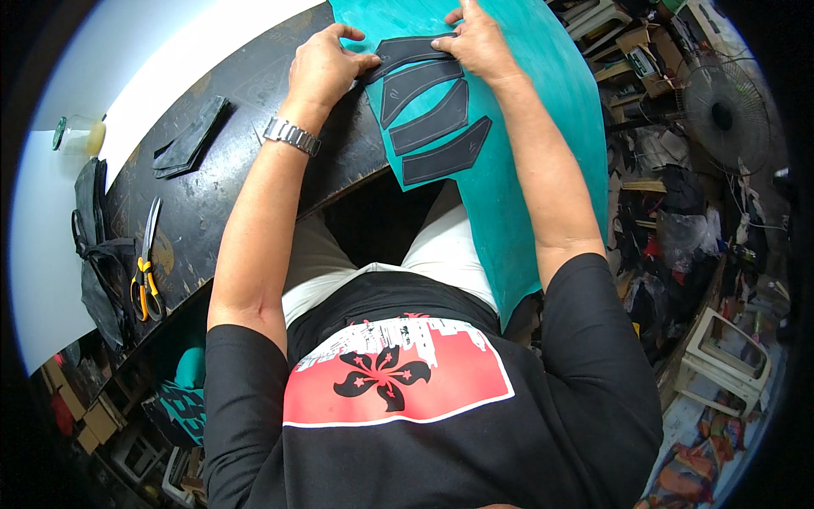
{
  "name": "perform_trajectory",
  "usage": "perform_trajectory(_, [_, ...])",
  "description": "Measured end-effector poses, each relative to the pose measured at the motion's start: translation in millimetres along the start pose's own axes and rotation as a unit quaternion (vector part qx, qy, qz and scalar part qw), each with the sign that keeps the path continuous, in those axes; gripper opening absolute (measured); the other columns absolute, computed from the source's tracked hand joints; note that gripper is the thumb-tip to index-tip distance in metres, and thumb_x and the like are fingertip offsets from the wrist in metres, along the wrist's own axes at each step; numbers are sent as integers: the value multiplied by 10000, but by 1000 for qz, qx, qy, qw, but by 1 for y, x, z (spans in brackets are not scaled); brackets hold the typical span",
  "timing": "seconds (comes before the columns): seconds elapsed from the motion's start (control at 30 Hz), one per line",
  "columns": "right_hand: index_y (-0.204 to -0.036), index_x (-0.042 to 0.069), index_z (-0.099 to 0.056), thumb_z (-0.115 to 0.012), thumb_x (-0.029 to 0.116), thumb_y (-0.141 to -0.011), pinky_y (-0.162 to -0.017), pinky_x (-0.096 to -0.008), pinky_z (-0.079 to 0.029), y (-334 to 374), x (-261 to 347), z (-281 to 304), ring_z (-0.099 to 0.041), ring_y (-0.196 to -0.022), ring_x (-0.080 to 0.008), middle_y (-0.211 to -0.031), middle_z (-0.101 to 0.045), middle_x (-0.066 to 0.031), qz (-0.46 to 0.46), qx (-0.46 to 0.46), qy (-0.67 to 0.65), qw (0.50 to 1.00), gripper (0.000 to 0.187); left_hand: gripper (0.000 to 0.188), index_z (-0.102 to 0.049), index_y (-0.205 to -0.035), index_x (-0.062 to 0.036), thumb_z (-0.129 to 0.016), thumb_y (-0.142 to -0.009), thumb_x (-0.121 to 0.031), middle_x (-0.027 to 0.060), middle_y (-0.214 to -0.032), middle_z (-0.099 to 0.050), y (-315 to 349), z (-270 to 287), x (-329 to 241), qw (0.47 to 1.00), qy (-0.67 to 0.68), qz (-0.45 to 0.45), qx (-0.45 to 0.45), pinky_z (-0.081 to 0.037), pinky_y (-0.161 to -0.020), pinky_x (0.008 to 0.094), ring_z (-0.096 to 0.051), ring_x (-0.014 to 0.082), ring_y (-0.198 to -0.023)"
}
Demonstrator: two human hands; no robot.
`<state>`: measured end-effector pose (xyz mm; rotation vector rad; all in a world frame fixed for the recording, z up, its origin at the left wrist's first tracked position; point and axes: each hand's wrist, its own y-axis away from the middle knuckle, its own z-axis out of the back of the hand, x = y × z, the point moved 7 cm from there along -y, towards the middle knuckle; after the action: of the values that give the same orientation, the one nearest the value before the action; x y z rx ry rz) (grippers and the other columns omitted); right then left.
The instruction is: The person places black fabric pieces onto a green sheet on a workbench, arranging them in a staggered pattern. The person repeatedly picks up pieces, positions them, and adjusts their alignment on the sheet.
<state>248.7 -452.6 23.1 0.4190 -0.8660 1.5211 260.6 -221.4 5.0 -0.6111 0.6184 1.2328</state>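
Note:
Both my hands are at the topmost of several curved black panels with pale marked edges. My left hand (326,68), with a metal watch (292,136) on its wrist, rests its thumb on the left end of the top panel (411,51). Against that panel's right end lies the thumb of my right hand (479,47). The fingers of both hands are spread apart from the thumbs. Below it, other black panels (421,85) lie in a column, near the left edge of a teal sheet (551,102). The sheet hangs over the table's near edge.
Yellow-handled scissors (147,280) and a stack of dark pieces (191,140) lie left on the dark worn table (246,85). Black strips (102,246) drape at the far left, near a glass jar (80,136). A fan (725,114) and a white stool (725,356) stand among clutter at right.

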Motion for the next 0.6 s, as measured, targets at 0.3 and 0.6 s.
perform_trajectory(0.3, [-1606,100,-263,-780,-31,-669,-852,-381,-525,0,3,0,-620,-924,-305,-1035,-603,-185,-12,26,0,1000,1078,375,-739,-1140,-171,-843,-812,-320,69,-939,-784,5,1,-7,999,-36,-12,-16,-574,-805,378,-756,237,-905])
perform_trajectory(0.6, [-1587,94,-275,-840,103,-687,-1069,-492,-449,-4,16,7,-544,-1258,-435,-1369,-551,-276,7,40,267,963,1062,515,-642,-1278,-169,-818,-826,-341,125,-1085,-698,21,4,-14,984,-126,-100,-76,-557,-860,433,-700,324,-1005])
